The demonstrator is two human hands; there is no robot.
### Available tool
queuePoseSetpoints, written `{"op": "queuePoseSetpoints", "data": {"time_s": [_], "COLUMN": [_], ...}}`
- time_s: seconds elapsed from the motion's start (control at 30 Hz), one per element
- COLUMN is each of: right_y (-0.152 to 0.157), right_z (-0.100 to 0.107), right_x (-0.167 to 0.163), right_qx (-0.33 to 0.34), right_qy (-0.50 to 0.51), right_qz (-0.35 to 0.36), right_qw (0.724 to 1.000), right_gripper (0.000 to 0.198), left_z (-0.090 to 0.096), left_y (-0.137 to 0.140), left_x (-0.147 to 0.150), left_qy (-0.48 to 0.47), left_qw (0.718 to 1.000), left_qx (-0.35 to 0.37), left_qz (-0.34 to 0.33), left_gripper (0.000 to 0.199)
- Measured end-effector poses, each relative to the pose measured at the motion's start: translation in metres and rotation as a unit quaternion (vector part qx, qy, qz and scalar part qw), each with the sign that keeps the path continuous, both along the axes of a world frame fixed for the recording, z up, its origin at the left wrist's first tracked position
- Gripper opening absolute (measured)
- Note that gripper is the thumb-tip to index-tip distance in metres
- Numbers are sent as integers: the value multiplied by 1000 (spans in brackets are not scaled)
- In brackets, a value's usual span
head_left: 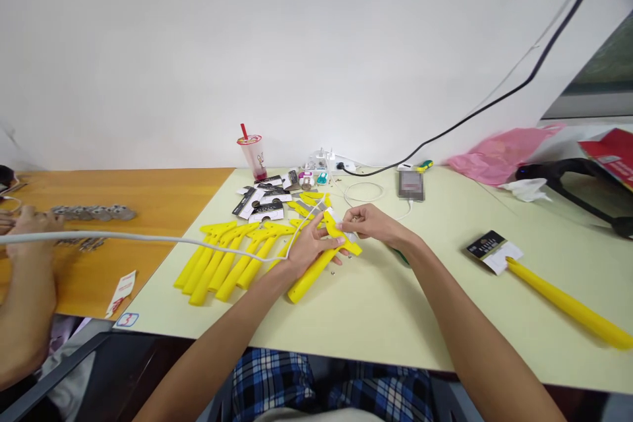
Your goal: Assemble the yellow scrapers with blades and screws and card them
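My left hand (309, 244) is wrapped round a yellow plastic scraper (314, 277) at its wide, T-shaped head, with the handle slanting down toward the table's front edge. At the head's upper edge shows a pale, shiny strip, perhaps the blade. My right hand (366, 223) is closed in a pinch beside that edge; what its fingertips hold is hidden. Left of my hands, several yellow handles (232, 257) lie in a row. Further yellow pieces (315, 198) with grey flat parts lie behind my left hand. Small metal fasteners (333, 273) are scattered close to the held scraper.
Black-and-white card sleeves (267, 211) are piled near a drink cup (254, 157). A sleeved yellow scraper (558, 297) lies at right. A white cable (148, 239) crosses over my left forearm. A co-worker's arm (30, 264) rests on the orange table (163, 211) at left.
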State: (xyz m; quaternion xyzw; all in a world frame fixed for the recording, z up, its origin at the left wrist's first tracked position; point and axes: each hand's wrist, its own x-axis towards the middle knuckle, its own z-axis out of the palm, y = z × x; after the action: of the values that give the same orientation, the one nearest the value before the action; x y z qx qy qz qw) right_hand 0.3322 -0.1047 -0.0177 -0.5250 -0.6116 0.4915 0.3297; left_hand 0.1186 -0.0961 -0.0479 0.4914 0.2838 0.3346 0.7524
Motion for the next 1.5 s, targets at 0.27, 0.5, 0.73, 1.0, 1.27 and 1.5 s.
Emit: {"op": "queuePoseSetpoints", "data": {"time_s": [0.27,0.5,0.73,1.0,1.27,1.5], "right_y": [-4,-9,-9,-5,-5,-1], "right_z": [2,1,3,-5,-5,-12], "right_x": [-4,-6,-4,7,9,10], "right_qx": [39,-2,-6,-3,-3,-18], "right_qy": [-80,-5,54,31,0,26], "right_qz": [-2,13,-21,-21,-35,-24], "right_qw": [996,1000,998,999,999,999], "right_gripper": [51,49,50,49,49,54], "left_z": [-2,-6,-6,-10,-10,-7], "left_y": [-4,0,-1,5,3,5], "left_x": [2,7,3,-2,0,1], "left_qy": [17,30,24,11,25,36], "left_qw": [1000,1000,999,999,999,999], "left_qx": [-5,8,7,-22,-1,-17], "left_qz": [15,-3,-24,-29,-22,12], "left_gripper": [115,62,49,37,36,25]}}
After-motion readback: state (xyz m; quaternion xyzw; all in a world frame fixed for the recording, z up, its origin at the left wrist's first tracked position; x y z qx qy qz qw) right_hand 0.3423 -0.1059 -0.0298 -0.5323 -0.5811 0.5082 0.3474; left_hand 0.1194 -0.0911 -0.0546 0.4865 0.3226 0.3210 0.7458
